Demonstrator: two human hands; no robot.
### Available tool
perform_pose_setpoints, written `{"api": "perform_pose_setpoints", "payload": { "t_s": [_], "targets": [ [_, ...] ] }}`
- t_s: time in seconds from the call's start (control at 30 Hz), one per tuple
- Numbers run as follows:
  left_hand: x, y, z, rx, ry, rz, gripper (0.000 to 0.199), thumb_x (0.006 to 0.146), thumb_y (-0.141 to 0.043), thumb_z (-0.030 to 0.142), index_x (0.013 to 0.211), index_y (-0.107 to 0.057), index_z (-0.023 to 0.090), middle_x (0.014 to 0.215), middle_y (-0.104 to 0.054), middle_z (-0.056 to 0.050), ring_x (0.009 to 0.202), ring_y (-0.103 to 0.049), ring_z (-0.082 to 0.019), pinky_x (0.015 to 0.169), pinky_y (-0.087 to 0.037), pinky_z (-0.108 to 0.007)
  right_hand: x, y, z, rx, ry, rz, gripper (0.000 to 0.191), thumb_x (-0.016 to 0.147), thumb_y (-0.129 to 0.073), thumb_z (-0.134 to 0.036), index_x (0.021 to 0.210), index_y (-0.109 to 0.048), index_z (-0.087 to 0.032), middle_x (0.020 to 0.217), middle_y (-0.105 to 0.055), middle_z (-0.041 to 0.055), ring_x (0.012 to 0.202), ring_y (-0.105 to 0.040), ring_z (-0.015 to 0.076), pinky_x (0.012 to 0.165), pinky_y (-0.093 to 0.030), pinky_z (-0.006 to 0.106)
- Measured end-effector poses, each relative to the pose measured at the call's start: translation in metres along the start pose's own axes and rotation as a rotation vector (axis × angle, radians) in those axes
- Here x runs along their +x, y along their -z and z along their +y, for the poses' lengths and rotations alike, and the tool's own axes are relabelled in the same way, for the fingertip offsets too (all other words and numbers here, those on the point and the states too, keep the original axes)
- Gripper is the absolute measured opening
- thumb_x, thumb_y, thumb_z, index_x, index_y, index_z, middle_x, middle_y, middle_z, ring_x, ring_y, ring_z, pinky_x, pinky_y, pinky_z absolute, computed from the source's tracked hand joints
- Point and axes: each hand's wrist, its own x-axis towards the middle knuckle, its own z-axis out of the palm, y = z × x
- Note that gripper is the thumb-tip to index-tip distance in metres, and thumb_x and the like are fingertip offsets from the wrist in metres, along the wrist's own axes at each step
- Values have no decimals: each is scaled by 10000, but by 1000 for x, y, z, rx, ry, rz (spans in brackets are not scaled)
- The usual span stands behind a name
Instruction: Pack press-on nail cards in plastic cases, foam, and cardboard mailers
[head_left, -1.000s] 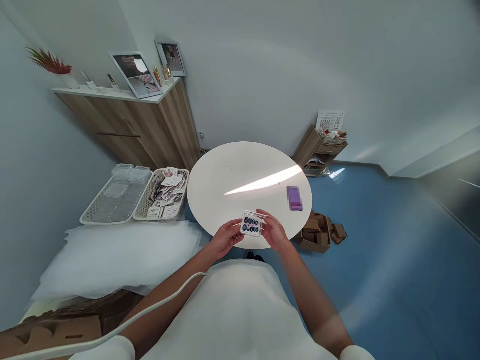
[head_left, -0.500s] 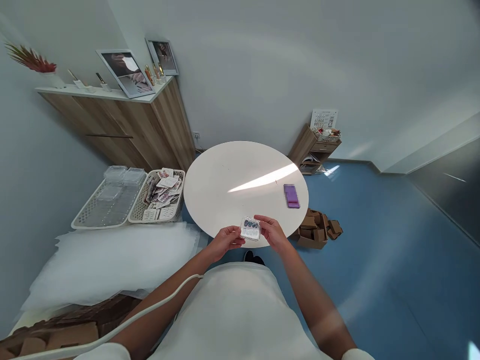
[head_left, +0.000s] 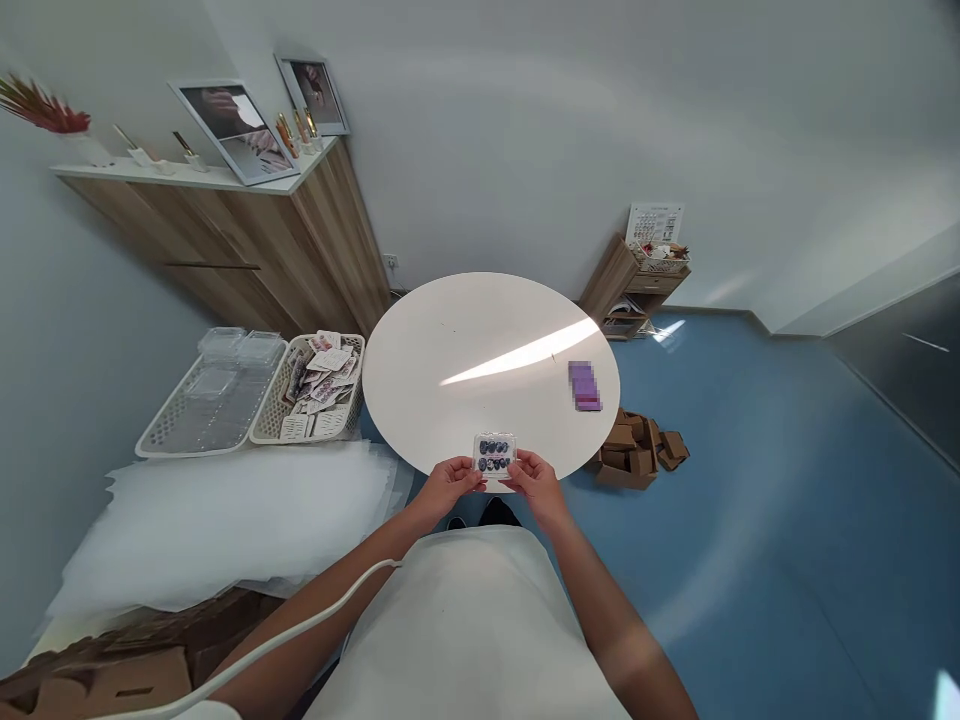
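A small clear case (head_left: 495, 453) with two rows of dark oval pieces is held up over the near edge of the round white table (head_left: 420, 350). My left hand (head_left: 452, 479) grips its left side, fingers closed on the edge. On the case's lower right corner, my right hand (head_left: 534, 478) is closed too, thumb on the front. A purple item (head_left: 584, 386), blurred by pixels, lies on the table's right side.
Left of the table stand a white basket of printed cards (head_left: 325, 380) and a basket of clear cases (head_left: 225, 390), behind white sheets (head_left: 225, 515). Cardboard boxes (head_left: 626, 450) sit on the floor at right. A white cord (head_left: 315, 618) crosses near my left arm.
The case now faces me more squarely, and both rows of pieces show clearly. My right hand has shifted from its upper right side to its lower right corner. The view has moved slightly.
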Motion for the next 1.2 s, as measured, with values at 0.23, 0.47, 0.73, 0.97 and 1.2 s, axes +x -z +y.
{"api": "perform_pose_setpoints", "payload": {
  "t_s": [0.23,0.47,0.73,0.97,1.2],
  "targets": [
    [11,-13,4,30,-25,84,514,609,-714,368,1046,-550,153,895,-669,-83,841,-625,-189,826,-437,-340,13,9,-2,-12,17,71,404,586,-716,-397,903,-585,-183,823,-650,32,792,-609,159,799,-484,349],
    [28,-32,9,109,16,43,363,636,-691,373,893,-590,137,799,-673,-72,729,-641,-182,763,-445,-330,23,20,-15,64,-45,39,382,603,-699,-384,906,-563,-197,856,-611,13,811,-600,145,825,-489,363],
    [55,-48,2,175,-15,208,533,672,-660,378,1107,-450,153,802,-661,-61,707,-636,-164,762,-446,-329,46,36,-24,24,-13,59,373,645,-659,-351,962,-515,-218,810,-571,-1,810,-594,151,802,-502,369],
    [60,-57,-9,481,-188,377,530,720,-598,364,1208,-429,247,1193,-495,-94,986,-547,-198,803,-454,-359,67,49,-19,-72,-32,72,451,666,-634,-372,1053,-439,-249,844,-573,-6,798,-601,143,747,-506,326],
    [54,-50,-19,556,-174,496,491,741,-555,320,1211,-443,230,1120,-488,-83,912,-541,-174,706,-493,-314,94,38,-11,-318,-40,-28,402,671,-616,-376,1011,-469,-218,923,-590,38,764,-610,155,705,-487,323]
  ]
}}
